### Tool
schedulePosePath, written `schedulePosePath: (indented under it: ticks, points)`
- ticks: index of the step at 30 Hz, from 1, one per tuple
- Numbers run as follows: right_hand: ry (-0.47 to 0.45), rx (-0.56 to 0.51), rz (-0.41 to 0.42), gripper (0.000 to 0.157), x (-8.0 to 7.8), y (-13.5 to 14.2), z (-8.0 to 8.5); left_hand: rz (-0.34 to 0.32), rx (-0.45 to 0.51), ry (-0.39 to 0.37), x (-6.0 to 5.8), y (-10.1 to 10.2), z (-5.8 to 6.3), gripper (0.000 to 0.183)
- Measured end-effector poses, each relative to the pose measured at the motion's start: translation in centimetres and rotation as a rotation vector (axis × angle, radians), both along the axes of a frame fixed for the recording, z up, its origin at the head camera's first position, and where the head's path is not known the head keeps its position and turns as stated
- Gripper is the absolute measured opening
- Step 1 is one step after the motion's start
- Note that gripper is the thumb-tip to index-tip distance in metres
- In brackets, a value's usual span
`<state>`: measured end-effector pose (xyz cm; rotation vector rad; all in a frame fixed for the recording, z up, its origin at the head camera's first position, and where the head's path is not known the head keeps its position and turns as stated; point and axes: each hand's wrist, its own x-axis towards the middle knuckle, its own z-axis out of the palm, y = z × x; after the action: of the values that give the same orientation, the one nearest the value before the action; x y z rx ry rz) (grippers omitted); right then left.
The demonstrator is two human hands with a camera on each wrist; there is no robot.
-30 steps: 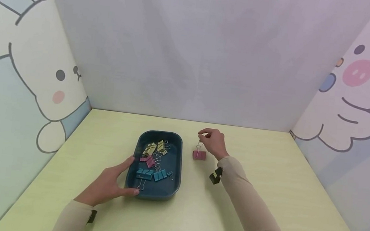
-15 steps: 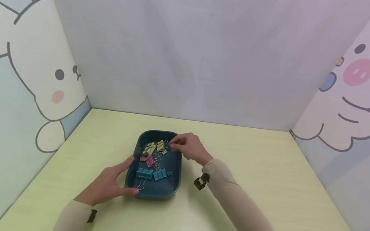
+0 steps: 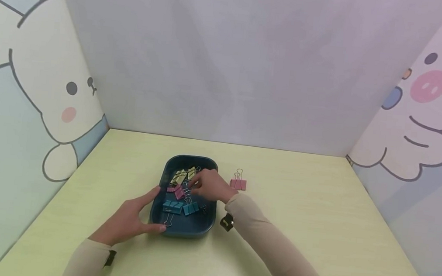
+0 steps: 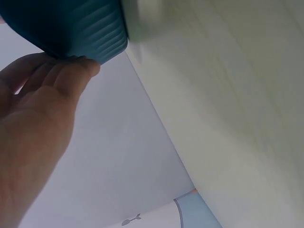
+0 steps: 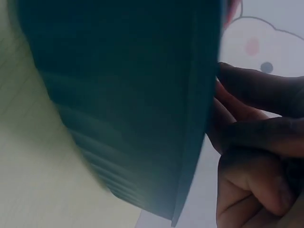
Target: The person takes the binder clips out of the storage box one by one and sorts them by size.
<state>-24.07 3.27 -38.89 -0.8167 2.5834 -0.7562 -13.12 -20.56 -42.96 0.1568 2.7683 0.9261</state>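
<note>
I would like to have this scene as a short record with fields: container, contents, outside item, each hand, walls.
Container: dark blue tray on a pale yellow table
Contents: yellow clips, pink clips, blue clips
Outside item: single pink binder clip, right of the tray
Left hand: touches the tray's left side
Right hand: over the tray, near the pink clips; whether it holds one is unclear
Walls: rabbit drawing left, pig drawing right

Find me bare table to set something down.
Free: the pale yellow tabletop between the lone pink binder clip and pig-painted right wall; also beyond the left hand, left of the dark blue rectangular tray. Crowded: inside the tray, among yellow, pink and blue binder clips, with the right hand over them.
</note>
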Motion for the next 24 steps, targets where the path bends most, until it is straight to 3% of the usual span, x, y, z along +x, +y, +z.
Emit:
schedulePosePath:
  ticks: [12, 20, 24]
  points:
    - [0.061, 0.083, 0.022, 0.013, 0.0, -1.3, -1.5, -0.008, 0.001, 0.038, 0.1, -0.3, -0.2, 0.113]
    - [0.113, 0.068, -0.024, 0.012, -0.3, -1.6, -1.6, -0.019, 0.013, 0.061, 0.2, -0.3, -0.2, 0.111]
    - [0.097, 0.051, -0.064, 0.011, -0.5, -1.8, -1.3, -0.013, 0.006, 0.063, 0.2, -0.4, -0.3, 0.112]
